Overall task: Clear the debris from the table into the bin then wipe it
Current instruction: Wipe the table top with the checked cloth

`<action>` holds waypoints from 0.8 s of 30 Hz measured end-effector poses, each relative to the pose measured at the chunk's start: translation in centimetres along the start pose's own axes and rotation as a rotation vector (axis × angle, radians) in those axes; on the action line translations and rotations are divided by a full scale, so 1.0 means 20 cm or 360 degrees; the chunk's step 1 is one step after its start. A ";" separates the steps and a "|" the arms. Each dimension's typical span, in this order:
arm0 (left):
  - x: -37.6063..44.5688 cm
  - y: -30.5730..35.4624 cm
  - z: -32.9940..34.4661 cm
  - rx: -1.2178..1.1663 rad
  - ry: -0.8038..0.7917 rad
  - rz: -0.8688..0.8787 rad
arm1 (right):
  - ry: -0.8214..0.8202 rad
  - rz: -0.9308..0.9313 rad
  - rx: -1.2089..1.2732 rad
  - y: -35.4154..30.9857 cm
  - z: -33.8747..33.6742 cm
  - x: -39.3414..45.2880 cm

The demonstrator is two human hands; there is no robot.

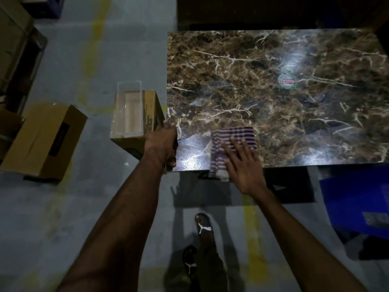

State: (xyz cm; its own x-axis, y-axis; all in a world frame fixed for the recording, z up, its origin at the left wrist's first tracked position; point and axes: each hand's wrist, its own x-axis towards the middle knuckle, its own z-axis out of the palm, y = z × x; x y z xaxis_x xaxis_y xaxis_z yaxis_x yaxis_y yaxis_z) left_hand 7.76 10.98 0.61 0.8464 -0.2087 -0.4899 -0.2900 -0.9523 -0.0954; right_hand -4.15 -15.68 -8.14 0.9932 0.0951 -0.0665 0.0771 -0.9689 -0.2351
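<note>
Bin (128, 113) sits left of centre, just beside the surface (273, 91). My left hand (163, 142) clasps the surface's left edge; my right hand (242, 163), fingers flat, presses the cloth (233, 140) at the near edge. I see no debris. Cloth overhangs; a careless stroke could drag it off.

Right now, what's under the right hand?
The right hand lies flat, fingers spread, on a striped cloth at the marble table's near edge. The cloth's near end hangs over that edge. The tabletop beneath the cloth is covered, so unseen.
</note>
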 end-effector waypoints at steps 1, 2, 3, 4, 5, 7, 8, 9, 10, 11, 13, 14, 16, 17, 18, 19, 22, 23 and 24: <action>0.00 0.00 0.00 0.0005 0.0007 -0.0001 | 0.0020 0.0100 0.0001 0.05 -0.02 0.01; 0.01 0.00 0.00 0.0016 0.0016 0.0000 | 0.0048 0.0190 0.0003 0.08 -0.03 0.04; 0.02 0.01 0.00 0.0037 0.0015 0.0006 | 0.0068 0.0269 0.0014 0.09 -0.04 0.10; 0.02 0.01 0.01 0.0067 0.0010 0.0016 | 0.0078 0.0322 0.0038 0.07 -0.04 0.16; 0.02 0.01 0.01 0.0091 0.0008 0.0021 | 0.0067 0.0345 0.0068 0.02 -0.04 0.21; 0.02 0.01 0.01 0.0108 0.0013 0.0025 | 0.0046 0.0288 0.0088 -0.08 -0.02 0.26; 0.02 0.01 0.01 0.0100 0.0016 0.0026 | 0.0036 0.0206 0.0076 -0.11 -0.01 0.25; 0.03 0.00 0.01 0.0084 0.0017 0.0029 | 0.0023 0.0109 0.0059 -0.14 0.01 0.21; 0.03 0.00 0.02 0.0071 0.0011 0.0031 | 0.0005 0.0008 0.0035 -0.14 0.02 0.16; 0.03 -0.01 0.02 0.0068 0.0000 0.0031 | -0.0017 -0.0071 0.0015 -0.14 0.02 0.09; 0.03 -0.01 0.02 0.0078 -0.0017 0.0029 | -0.0046 -0.0102 0.0009 -0.09 0.01 -0.02; 0.03 -0.01 0.02 0.0078 -0.0028 0.0022 | -0.0057 -0.0063 0.0027 -0.04 -0.01 -0.05; 0.04 0.00 0.01 0.0072 -0.0043 -0.0019 | -0.0047 0.0107 0.0082 0.03 -0.05 -0.06; 0.04 0.01 0.01 0.0087 -0.0044 -0.0039 | -0.0032 0.0198 0.0101 0.04 -0.05 -0.02; 0.05 0.02 0.01 0.0108 -0.0051 -0.0047 | -0.0015 0.0278 0.0120 0.03 -0.04 0.04; 0.05 0.03 0.01 0.0122 -0.0064 -0.0050 | 0.0000 0.0322 0.0142 0.01 -0.04 0.11; 0.06 0.01 0.02 0.0109 -0.0096 -0.0050 | -0.0010 0.0220 0.0147 -0.12 -0.01 0.25; 0.06 0.00 0.01 0.0105 -0.0099 -0.0042 | -0.0030 0.0134 0.0118 -0.14 0.00 0.25; 0.05 0.00 0.01 0.0096 -0.0101 -0.0033 | -0.0059 0.0033 0.0083 -0.15 0.00 0.22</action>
State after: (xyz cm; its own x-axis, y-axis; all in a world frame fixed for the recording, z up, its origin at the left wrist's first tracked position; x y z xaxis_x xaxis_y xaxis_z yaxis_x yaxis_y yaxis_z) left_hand 8.50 10.80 -0.02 0.8229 -0.1729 -0.5412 -0.3009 -0.9406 -0.1571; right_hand -0.08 -12.27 -7.80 0.9906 0.0845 -0.1072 0.0510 -0.9576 -0.2835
